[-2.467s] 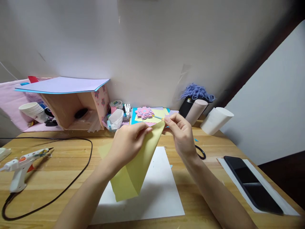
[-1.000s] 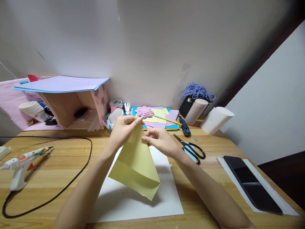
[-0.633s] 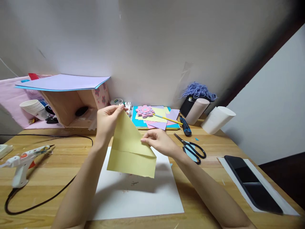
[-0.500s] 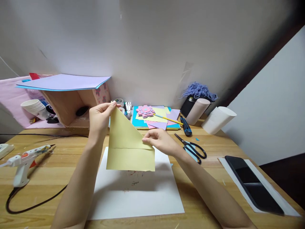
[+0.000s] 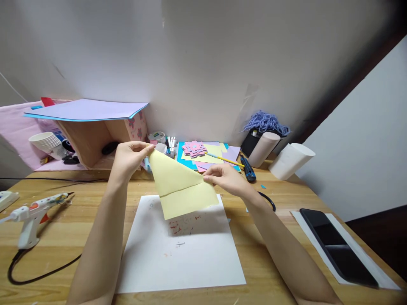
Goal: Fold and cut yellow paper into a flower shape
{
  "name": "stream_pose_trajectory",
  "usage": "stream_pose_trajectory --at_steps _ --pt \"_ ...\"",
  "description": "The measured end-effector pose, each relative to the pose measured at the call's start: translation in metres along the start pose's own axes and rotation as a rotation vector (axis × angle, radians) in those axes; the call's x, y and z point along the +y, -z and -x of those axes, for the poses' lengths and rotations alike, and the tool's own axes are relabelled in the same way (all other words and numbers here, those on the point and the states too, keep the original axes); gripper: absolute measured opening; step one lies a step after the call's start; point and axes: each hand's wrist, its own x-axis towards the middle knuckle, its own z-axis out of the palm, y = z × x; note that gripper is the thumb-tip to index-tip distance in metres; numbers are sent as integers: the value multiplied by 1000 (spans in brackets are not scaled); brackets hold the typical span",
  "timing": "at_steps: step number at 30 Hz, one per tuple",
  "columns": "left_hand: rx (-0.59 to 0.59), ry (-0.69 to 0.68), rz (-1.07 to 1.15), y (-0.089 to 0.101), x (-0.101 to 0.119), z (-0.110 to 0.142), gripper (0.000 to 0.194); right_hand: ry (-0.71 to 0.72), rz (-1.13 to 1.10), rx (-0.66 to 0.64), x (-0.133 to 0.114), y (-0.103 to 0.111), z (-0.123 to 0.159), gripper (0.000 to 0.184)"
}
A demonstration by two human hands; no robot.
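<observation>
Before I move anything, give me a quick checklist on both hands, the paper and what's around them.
1. Left hand pinching the top corner of the yellow paper: ok.
2. Right hand pinching its slanted edge: ok.
3. Yellow paper raised off the white sheet: ok.
4. Yellow paper free of creases: not ok, a line runs across it.
5. Black loop fully in view: not ok, the right forearm partly hides it.
6. Glue gun cord not touching the left forearm: cannot tell.

It's a craft corner: a wooden worktop (image 5: 260, 262) with a glue gun (image 5: 32, 220), coloured paper (image 5: 230, 153), markers (image 5: 171, 143) and yarn (image 5: 265, 122).
</observation>
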Motion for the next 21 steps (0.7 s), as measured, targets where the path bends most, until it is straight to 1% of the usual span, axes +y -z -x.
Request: stream_pose_trajectory --at_steps 2,4,5,6,8,9,10,11,12,15,17,21 --pt "12 -50 -221 0 1 4 22 2 56 32 -3 3 3 15" --pt "46 -164 -396 -5 8 11 19 24 87 37 -6 3 5 15" --pt "26 -241 -433 -11 13 17 19 42 98 34 -7 3 6 14" --pt "-51 -322 -428 -17 19 22 20 61 109 27 -8 3 7 14" --pt "-358 -487 -363 -33 30 34 22 94 132 12 -10 2 9 15" --pt "-479 -547 -336 -41 34 39 22 107 137 11 -10 2 9 15" --pt "-554 -579 -322 -48 37 44 21 118 136 14 -10 1 9 16" --pt "-574 -579 -324 -54 39 48 21 128 130 23 -10 1 9 17" --pt "-562 -569 -328 -59 40 51 21 138 121 38 -11 1 9 17" --pt "-481 -504 -323 -66 40 55 21 163 104 105 -11 -1 7 16" --pt "-468 -450 -291 -65 41 56 23 165 93 149 -11 -2 6 15" --pt "-494 -353 -226 -56 45 53 23 153 84 249 -10 2 5 14"
